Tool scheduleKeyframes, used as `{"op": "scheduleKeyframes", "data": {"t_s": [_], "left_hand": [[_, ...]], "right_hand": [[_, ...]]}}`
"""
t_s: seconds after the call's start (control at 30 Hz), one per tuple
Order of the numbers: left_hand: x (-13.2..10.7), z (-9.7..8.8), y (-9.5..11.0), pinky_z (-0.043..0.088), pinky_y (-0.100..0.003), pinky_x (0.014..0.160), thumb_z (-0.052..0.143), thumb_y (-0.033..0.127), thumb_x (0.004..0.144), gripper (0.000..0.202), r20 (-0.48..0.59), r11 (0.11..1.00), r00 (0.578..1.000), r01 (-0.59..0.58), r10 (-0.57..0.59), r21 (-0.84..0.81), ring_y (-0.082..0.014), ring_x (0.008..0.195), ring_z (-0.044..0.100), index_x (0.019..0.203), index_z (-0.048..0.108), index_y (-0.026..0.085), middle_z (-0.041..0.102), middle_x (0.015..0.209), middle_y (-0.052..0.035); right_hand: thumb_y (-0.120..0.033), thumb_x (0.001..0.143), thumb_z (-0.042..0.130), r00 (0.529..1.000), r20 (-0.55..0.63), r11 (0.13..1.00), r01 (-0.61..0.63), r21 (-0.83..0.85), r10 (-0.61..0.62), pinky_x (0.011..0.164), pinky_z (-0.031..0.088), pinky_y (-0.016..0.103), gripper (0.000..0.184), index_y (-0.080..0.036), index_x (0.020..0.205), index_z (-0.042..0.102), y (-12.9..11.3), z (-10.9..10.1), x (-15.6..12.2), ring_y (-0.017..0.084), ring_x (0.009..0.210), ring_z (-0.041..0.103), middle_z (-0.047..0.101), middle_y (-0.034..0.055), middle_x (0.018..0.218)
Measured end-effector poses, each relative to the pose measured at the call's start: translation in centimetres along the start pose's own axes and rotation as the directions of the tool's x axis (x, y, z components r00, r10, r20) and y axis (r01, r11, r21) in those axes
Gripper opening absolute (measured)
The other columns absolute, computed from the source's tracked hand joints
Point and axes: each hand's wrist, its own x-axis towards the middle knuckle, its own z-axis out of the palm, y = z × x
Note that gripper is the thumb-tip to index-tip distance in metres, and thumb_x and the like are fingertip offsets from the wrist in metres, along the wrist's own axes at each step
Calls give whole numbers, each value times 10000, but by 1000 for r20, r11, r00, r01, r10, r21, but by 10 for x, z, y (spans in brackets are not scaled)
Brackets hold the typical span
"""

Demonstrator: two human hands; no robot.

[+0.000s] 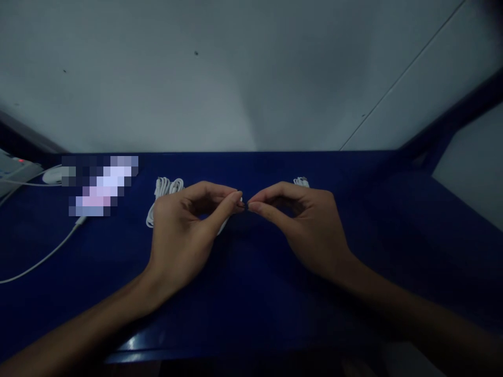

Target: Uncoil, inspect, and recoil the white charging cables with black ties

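My left hand (184, 230) is closed in a pinch, thumb against fingertips, at the middle of the view. Facing it, my right hand (310, 225) pinches too, its fingertips almost meeting those of the left. A tiny dark thing (246, 206) shows between the two sets of fingertips, too small to name. Behind my left hand lies a coiled white cable (170, 186), partly hidden by the hand. A bit of white cable (222, 227) also peeks out below the left thumb. Beyond my right hand is another white cable bundle (301, 181), mostly covered.
A blue table (251, 293) stretches under both hands, with a pale wall (165, 94) behind it. To the left lies a blurred-out bright device (106, 188) with a white cord (51, 254) plugged in. A white box with a red light (18, 166) stands at the far left.
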Motion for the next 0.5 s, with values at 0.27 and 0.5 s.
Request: {"op": "scheduleKeyframes", "data": {"t_s": [0.27,0.5], "left_hand": [[4,-1,-1,732,-304,782,875,238,944,33,14,995,999,49,-48,-92,-209,778,858,919,866,220,869,834,-20],[5,-1,-3,732,-337,799,882,250,936,33,13,995,999,47,-46,-88,-226,786,857,911,876,230,871,839,-21]], "right_hand": [[-268,971,843,1000,-30,1000,-9,13,10,880,678,388,30,-272,954,867,2,-2,1,222,929,817,855,11,957],[-324,997,817,993,77,981,-103,167,91,914,669,361,94,-243,992,864,5,-5,5,206,941,818,851,20,950]]}}
